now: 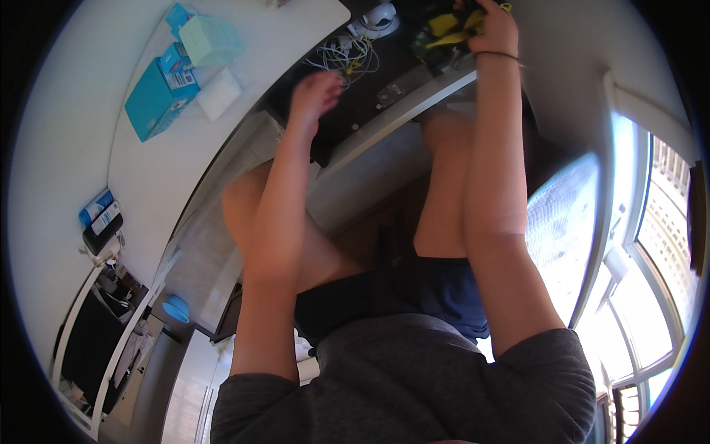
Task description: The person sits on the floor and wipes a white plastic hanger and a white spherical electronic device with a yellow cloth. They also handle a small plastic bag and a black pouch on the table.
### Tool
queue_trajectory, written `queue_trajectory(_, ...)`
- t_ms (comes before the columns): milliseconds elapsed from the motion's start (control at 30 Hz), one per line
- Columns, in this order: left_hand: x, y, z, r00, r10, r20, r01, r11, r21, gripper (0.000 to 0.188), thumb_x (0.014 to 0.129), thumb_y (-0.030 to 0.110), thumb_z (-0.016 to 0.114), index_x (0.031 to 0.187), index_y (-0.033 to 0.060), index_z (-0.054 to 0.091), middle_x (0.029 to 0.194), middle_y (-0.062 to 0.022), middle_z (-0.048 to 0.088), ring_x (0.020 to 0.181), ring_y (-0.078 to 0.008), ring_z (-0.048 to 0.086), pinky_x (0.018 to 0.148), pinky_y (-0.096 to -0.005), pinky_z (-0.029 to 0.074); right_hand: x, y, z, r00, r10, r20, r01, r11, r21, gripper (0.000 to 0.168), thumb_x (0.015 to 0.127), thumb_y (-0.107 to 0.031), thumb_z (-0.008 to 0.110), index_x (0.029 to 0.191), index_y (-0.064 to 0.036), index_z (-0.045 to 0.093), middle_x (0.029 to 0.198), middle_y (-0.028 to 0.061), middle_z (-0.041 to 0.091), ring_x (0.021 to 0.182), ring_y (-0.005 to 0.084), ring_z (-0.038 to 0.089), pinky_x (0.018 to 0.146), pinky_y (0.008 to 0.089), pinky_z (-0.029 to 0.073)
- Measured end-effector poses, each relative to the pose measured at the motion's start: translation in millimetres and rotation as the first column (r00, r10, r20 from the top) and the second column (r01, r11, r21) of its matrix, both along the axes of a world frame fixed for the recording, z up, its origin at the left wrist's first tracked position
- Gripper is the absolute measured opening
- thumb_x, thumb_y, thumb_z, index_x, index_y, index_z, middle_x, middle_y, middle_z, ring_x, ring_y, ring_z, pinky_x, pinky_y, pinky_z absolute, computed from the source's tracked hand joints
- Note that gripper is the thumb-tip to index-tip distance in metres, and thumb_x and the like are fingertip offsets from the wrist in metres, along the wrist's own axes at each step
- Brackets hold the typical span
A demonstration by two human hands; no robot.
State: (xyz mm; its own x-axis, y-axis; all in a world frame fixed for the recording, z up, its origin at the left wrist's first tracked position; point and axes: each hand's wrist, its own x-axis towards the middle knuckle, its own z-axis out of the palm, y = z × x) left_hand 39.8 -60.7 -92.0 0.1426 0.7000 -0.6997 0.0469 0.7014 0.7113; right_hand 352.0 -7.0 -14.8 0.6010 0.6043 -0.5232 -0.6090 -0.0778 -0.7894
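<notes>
A dark-bottomed open drawer (355, 108) with a pale front edge lies before me, over my knees. My left hand (319, 97) hovers at its left part, blurred, its fingers loosely bent and nothing visible in them. Just beyond those fingers lies a tangle of white and yellow cables (346, 55). Behind the tangle is a white rounded device (380, 21), resembling a small home camera. At the drawer's right end, my right hand (498, 32) is at a yellow-and-dark bundle (444, 33). Its fingertips are partly cut off by the top rim, so its grip is unclear.
A white desk top (277, 33) curves along the left, bearing a teal box (161, 100), a pale green box (208, 40) and a white packet (219, 94). Small clear packets (391, 94) lie in the drawer. Bright windows (643, 316) stand at right.
</notes>
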Motion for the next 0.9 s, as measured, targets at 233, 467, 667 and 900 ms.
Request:
queue_trajectory(233,36.0,15.9,-83.8,0.937,0.249,-0.243,-0.259,0.966,-0.008,0.117,0.062,0.043,0.090,0.149,-0.0007,0.025,0.144,-0.0179,0.042,0.127,-0.0302,0.046,0.105,-0.0467,0.037,11.1,-1.5,-3.7,1.000,0.012,-0.001,-0.012,0.999,0.053,0.014,0.085,-0.007,0.065,0.100,-0.005,0.064,0.083,0.0098,0.068,0.070,0.0252,0.065,0.062,0.0384,0.054)
queue_trajectory(467,74.7,42.6,-122.2,0.827,0.563,-0.004,-0.559,0.823,0.100,0.096,0.065,0.016,0.090,0.142,-0.0037,0.035,0.139,-0.0165,0.049,0.125,-0.0268,0.050,0.103,-0.0385,0.041,18.8,-6.9,0.4,0.990,0.110,-0.092,-0.100,0.989,0.110,0.015,0.088,-0.008,0.061,0.102,-0.004,0.065,0.087,0.0109,0.070,0.076,0.0260,0.067,0.067,0.0395,0.056)
queue_trajectory(667,98.7,52.0,-142.5,0.842,0.539,0.013,-0.538,0.838,0.090,0.078,0.065,0.014,0.088,0.130,-0.0060,0.049,0.128,-0.0164,0.057,0.116,-0.0266,0.056,0.100,-0.0391,0.044,12.6,-7.9,2.1,0.995,0.083,-0.050,-0.076,0.990,0.118,0.014,0.089,-0.007,0.060,0.101,-0.004,0.065,0.089,0.0106,0.070,0.077,0.0251,0.067,0.067,0.0389,0.056)
queue_trajectory(900,103.1,64.3,-163.6,0.806,0.585,0.095,-0.545,0.795,-0.266,0.064,0.067,0.018,0.087,0.118,-0.0076,0.057,0.123,-0.0174,0.060,0.110,-0.0276,0.059,0.094,-0.0415,0.048,3.9,-5.0,1.4,0.996,0.077,-0.034,-0.074,0.994,0.085,0.016,0.089,-0.006,0.060,0.104,-0.004,0.066,0.091,0.0099,0.070,0.079,0.0245,0.067,0.068,0.0389,0.057)
